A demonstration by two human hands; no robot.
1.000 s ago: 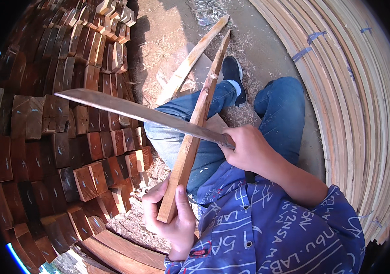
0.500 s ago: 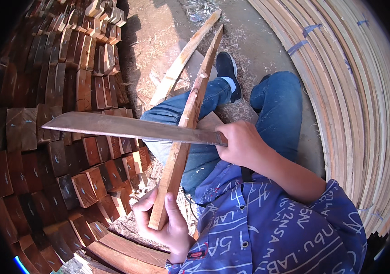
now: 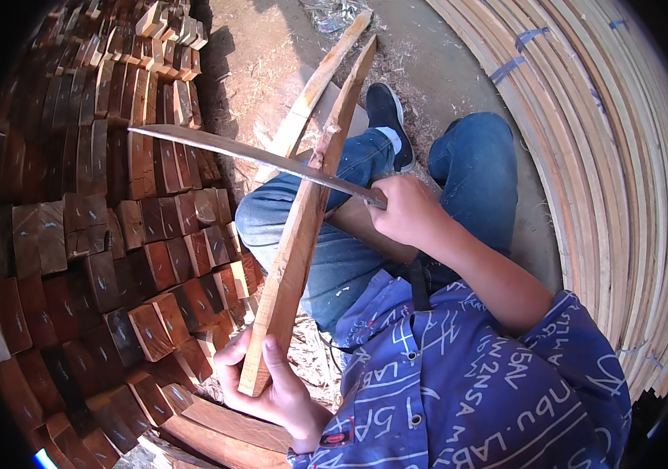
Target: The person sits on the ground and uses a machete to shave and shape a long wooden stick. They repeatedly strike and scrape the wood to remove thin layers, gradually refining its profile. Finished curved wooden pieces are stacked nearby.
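Note:
My left hand [image 3: 271, 383] grips the near end of a long wooden stick [image 3: 285, 273], thumb on one side and fingers on the other. The stick slants up and away over my bent leg, tapering to a narrow far tip. In my right hand [image 3: 408, 211] is a machete [image 3: 252, 159], its handle hidden in my closed fist. The blade reaches to the left and lies across the stick, edge-on to the view, by a rough, freshly cut patch. Beyond it a second wooden piece [image 3: 314, 94] rests near my left knee.
Stacked cut wood blocks [image 3: 146, 332] fill the left side. Long bundled wooden strips [image 3: 584, 156] tied with blue bands curve along the right. Shavings [image 3: 420, 78] litter the ground near my shoe [image 3: 385, 117]. A thick plank [image 3: 228, 430] lies at the lower left.
The machete has moved up along the stick, away from me, and its blade has turned from flat to edge-on. My left hand and the stick's near end have shifted slightly left.

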